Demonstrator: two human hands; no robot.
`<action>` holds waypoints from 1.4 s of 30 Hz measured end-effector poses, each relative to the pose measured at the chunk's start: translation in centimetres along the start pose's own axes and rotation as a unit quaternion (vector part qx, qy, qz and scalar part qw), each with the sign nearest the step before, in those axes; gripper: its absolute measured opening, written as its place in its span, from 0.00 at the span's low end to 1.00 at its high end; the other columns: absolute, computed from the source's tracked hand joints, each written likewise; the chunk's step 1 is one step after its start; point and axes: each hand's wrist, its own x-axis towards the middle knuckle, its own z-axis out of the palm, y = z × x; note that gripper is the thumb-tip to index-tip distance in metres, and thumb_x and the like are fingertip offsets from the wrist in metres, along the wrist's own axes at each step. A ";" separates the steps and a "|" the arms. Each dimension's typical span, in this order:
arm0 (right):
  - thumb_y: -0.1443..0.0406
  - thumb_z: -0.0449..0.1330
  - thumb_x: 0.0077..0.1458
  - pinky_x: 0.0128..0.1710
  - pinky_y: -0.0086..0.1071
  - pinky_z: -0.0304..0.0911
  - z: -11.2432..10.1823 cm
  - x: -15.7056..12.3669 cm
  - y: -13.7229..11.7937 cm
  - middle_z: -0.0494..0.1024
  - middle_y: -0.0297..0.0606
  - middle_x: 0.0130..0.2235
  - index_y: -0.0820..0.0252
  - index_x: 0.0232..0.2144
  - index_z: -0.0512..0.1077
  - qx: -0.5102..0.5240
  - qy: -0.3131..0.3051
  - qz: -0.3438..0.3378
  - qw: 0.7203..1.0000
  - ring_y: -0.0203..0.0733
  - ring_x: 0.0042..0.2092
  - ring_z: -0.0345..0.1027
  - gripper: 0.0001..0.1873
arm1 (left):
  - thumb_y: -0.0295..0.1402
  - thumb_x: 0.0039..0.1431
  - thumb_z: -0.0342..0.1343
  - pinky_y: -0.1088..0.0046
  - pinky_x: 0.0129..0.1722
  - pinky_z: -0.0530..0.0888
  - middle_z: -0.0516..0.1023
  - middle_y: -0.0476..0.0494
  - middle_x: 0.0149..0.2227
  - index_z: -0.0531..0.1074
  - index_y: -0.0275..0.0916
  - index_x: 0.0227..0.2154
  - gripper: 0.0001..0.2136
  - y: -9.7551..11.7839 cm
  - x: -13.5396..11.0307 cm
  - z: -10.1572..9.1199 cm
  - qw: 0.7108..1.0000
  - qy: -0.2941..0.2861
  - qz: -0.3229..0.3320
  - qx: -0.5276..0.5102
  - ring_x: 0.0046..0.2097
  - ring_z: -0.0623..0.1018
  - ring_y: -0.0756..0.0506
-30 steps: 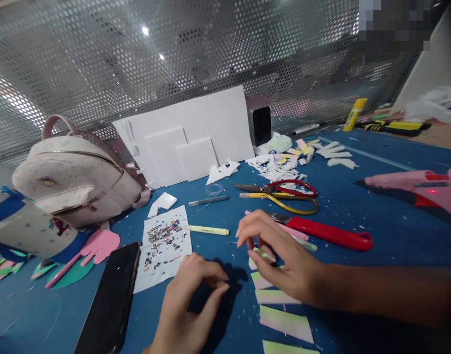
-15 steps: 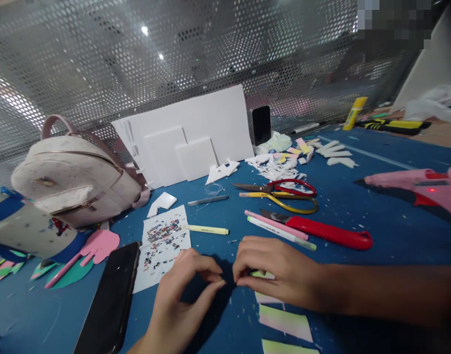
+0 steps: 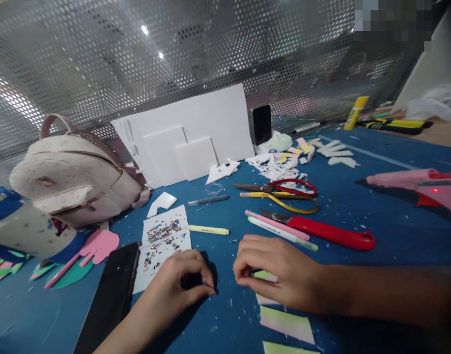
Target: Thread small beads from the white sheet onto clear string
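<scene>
My left hand hovers low over the blue table, thumb and forefinger pinched; whatever is between them is too small to make out. Just left of it lies a white paper sheet strewn with tiny multicoloured bits. My right hand is curled with its fingertips together, and its grip hides anything inside. Beneath and below that hand run several yellow-green and pink strips. Beyond the right hand sit a pink marker, a white marker with green ends and a red utility knife.
Scissors and a grey pen lie farther back, near white foam scraps. A pink glue gun is at right. A black phone and a white backpack are at left. White foam boards lean at the back.
My left hand has moved left and slightly down, away from the right hand, still pinched. My right hand has stayed nearly in place.
</scene>
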 end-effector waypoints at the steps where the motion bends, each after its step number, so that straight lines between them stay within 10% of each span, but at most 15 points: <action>1: 0.70 0.57 0.66 0.36 0.30 0.59 0.0 0.0 0.0 0.76 0.38 0.34 0.62 0.35 0.73 -0.001 -0.001 -0.001 1.000 0.39 0.37 0.64 0.06 | 0.25 0.59 0.65 0.69 0.34 0.74 0.80 0.46 0.28 0.80 0.41 0.26 0.07 0.1 0.0 0.1 1.000 0.000 -0.001 0.000 0.33 0.80 0.43; 42: 0.72 0.59 0.62 0.36 0.28 0.57 0.1 -0.2 0.2 0.75 0.35 0.34 0.63 0.34 0.72 0.001 0.008 0.004 1.000 0.36 0.36 0.65 0.04 | 0.22 0.63 0.61 0.68 0.43 0.64 0.77 0.50 0.36 0.77 0.41 0.32 0.07 0.9 -0.5 1.4 0.998 -0.049 -0.029 -0.011 0.41 0.77 0.45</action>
